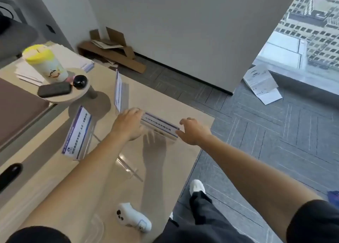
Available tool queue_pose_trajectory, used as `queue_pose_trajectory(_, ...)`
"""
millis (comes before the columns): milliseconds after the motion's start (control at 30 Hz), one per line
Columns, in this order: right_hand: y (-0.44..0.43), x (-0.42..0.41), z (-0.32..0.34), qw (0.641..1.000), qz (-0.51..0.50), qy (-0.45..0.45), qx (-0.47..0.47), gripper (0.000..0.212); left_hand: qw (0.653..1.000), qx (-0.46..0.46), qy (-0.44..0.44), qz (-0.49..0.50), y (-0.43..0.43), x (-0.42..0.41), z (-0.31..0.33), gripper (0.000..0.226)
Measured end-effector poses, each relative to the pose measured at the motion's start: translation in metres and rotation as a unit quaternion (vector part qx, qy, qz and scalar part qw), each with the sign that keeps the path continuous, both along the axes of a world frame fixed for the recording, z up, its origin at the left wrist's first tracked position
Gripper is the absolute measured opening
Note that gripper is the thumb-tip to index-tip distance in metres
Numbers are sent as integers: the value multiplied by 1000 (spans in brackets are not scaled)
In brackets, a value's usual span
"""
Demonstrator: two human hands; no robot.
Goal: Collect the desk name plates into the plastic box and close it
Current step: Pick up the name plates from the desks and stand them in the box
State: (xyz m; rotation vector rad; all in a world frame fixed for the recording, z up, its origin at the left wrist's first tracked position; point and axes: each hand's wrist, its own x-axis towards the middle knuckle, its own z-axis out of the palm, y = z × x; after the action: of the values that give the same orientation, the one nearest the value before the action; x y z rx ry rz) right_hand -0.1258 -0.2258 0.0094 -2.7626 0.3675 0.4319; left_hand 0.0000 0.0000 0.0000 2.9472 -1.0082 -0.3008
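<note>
1. On the desk, at the far left, the left name plate leans tilted. The rear name plate stands on edge further back and to the right. Neither is touched.
2. The left hand covers the left end of the centre name plate, with the fingers bent over it. It cannot be determined whether they grip the plate.
3. The right hand is spread and holds nothing. Its thumb lies at the right end of the centre name plate.
4. Recommended procedure: clamp both short ends with even pressure, lift the plate level, and do not drag its clear base across the desk.
5. Blur makes the printed text on all three plates unreadable.
6. A clear rounded outline at the near edge, partly hidden by the left forearm, may be the plastic box. This cannot be confirmed.
</note>
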Motion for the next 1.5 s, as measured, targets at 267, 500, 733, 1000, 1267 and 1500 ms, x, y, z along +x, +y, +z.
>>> queue_pose_trajectory(267,-29,51,-46,983,172,62,20,30,995,99,-17,-10,-59,28,-27,31)
queue_pose_trajectory(500,-82,83,-52,985,156,45,51,26,993,72,65,71,-80,16,-27,16)
queue_pose_trajectory(733,-106,80,-53,910,-111,47,396,83,975,17,46,215,-105,-22,-44,19)
queue_pose_trajectory(1000,-73,123,-75,890,-142,124,415,98,899,-101,148,400,-123,-50,-43,36)
queue_pose_trajectory(1267,-62,140,-78,893,-78,129,425,84,878,-143,241,388,-91,-78,-31,58)
queue_pose_trajectory(1500,-16,153,-14,888,-4,97,450,79,842,-258,202,429,-72,-107,9,58)
